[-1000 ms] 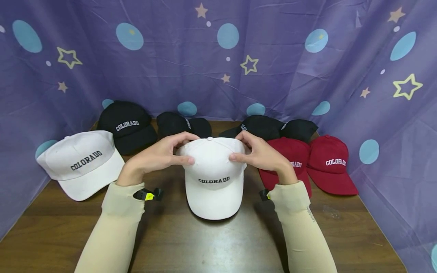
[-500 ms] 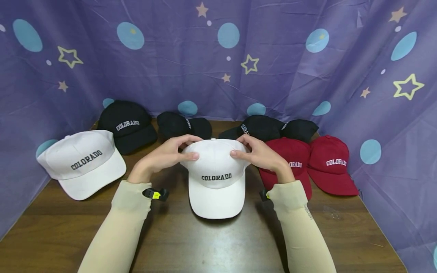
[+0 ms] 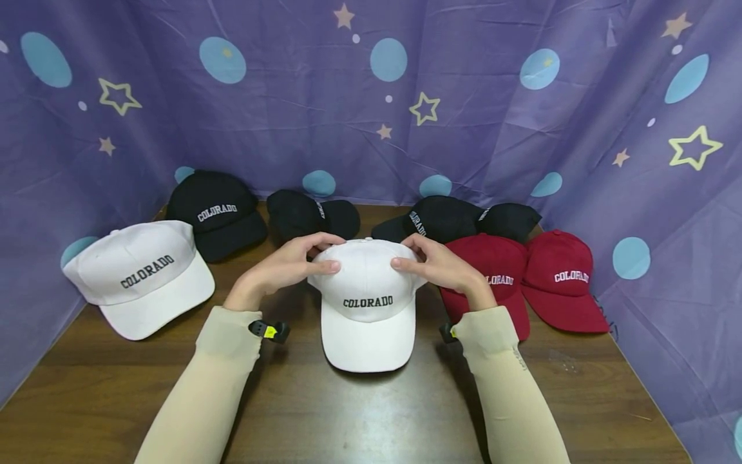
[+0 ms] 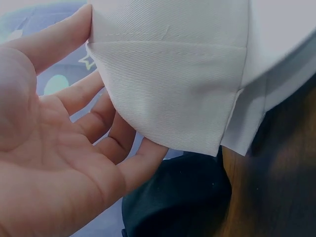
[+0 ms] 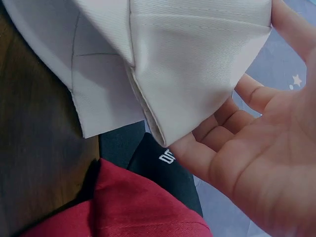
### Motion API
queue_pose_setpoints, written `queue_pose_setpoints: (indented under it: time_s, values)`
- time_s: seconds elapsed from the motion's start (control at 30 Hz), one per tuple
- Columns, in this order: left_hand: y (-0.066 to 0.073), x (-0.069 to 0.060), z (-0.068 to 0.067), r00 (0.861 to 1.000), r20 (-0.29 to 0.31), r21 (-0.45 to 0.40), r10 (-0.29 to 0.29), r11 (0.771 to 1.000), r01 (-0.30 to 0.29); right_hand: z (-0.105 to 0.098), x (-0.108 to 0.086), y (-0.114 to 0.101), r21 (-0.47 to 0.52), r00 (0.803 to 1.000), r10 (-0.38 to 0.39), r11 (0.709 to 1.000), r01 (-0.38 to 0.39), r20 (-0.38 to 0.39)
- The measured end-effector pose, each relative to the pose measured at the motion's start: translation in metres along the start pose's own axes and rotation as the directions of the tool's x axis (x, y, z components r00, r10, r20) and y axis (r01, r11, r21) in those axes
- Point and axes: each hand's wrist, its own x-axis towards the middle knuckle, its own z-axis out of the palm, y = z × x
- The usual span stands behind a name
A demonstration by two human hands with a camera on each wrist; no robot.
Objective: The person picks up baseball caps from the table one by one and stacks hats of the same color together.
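Note:
A white baseball cap point(image 3: 368, 335) with dark COLORADO lettering is held up at the middle of the table, its brim towards me. My left hand point(image 3: 292, 261) grips the crown on its left side, thumb on the front and the other fingers behind. On the opposite side my right hand point(image 3: 443, 261) holds the crown the same way. Both wrist views show the fingers tucked behind the cap's side panels: the white cap point(image 4: 168, 94) in the left, the white cap point(image 5: 192, 74) in the right. Whether the brim touches the table is hard to tell.
Another white cap point(image 3: 139, 277) lies at the left, with a black cap point(image 3: 211, 212) behind it. Several black caps point(image 3: 443, 219) line the back by the purple curtain point(image 3: 464, 142). Two red caps point(image 3: 559, 280) sit at the right of the wooden table point(image 3: 371, 425).
Both hands and the white cap's crown have lowered slightly. The cap has shifted a little to the right, its left hand along with it. The other caps stay in place.

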Motion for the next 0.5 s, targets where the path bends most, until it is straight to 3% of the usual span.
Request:
queue_pose_setpoints:
  time_s: [0.5]
  values:
    - [-0.0017, -0.0006, 0.0054, 0.999, -0.044, 0.048, -0.021, 0.999, 0.023, 0.0012, -0.0010, 0.0015, -0.003, 0.999, 0.044, 0.999, -0.044, 0.004]
